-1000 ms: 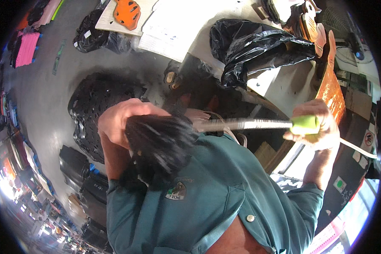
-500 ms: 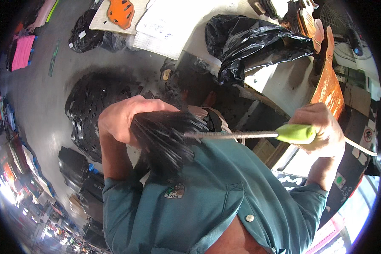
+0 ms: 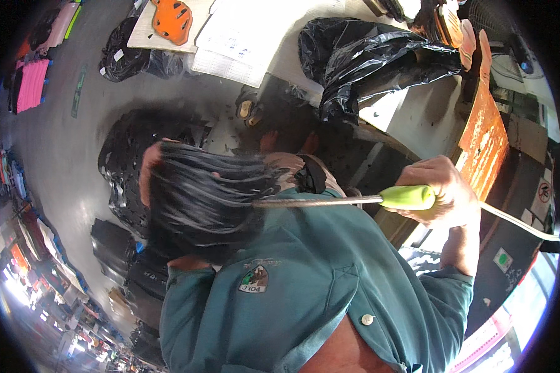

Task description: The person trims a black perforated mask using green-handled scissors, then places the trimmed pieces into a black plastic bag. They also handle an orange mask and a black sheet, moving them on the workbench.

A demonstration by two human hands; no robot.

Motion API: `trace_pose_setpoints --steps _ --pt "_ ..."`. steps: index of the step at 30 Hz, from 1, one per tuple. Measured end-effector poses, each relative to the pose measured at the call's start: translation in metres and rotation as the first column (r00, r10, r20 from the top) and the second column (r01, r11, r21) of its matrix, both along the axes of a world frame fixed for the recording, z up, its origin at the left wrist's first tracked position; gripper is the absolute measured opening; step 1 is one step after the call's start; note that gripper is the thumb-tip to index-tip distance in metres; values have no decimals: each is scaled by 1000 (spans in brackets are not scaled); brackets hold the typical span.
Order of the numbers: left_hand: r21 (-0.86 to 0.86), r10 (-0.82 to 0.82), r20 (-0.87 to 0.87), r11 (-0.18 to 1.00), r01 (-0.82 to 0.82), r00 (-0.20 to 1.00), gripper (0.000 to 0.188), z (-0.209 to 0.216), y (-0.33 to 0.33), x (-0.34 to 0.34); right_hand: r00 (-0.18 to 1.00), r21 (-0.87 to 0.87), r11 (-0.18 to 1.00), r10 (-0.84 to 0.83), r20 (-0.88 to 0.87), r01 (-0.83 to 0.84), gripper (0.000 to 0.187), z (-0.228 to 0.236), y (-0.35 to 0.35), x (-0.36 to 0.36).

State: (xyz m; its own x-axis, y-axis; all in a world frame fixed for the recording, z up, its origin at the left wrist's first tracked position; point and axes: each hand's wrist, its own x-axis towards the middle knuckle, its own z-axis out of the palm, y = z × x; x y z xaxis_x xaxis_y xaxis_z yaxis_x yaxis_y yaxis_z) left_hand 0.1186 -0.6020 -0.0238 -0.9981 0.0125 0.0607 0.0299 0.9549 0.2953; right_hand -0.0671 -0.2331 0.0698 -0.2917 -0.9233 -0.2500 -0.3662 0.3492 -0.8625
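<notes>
A fanned bundle of thin black pieces (image 3: 208,193), smeared by motion, hangs at the left of my chest. My left hand (image 3: 149,173) grips it from the left side, mostly hidden behind the pieces. To the right, my right hand (image 3: 445,189) is wrapped around the lime-green handle of an air blow gun (image 3: 407,197). Its long thin metal tube points left, and the tip ends at the right edge of the black bundle. A pale hose (image 3: 519,222) trails from behind my right hand toward the far right.
Beyond my hands, a table (image 3: 286,46) bears paper sheets (image 3: 233,37), an orange perforated piece (image 3: 172,22) and a black plastic bag (image 3: 379,59). A perforated black heap (image 3: 121,149) lies left of my left hand. A rusty orange panel (image 3: 484,140) stands at right.
My left hand has turned, and the black bundle has swung left, now covering most of that hand. My right hand has shifted slightly left with the air blow gun.
</notes>
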Motion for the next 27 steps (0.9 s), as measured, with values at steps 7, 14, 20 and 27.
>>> trace_pose_setpoints --steps 7,14,20,27 --pt "-473 -10 -505 840 -267 863 33 -41 -54 9 955 -119 950 -295 -38 289 22 -15 10 6" --pt "-321 112 -543 888 -329 832 35 -43 -64 -7 934 -23 935 -354 34 355 21 -30 14 19" --pt "-239 150 -545 915 -325 825 37 -40 -64 -15 911 31 926 -364 -195 376 22 -45 18 24" --pt "-148 191 -535 938 -314 823 41 -32 -66 -23 906 -7 912 -408 -108 410 15 -54 19 34"
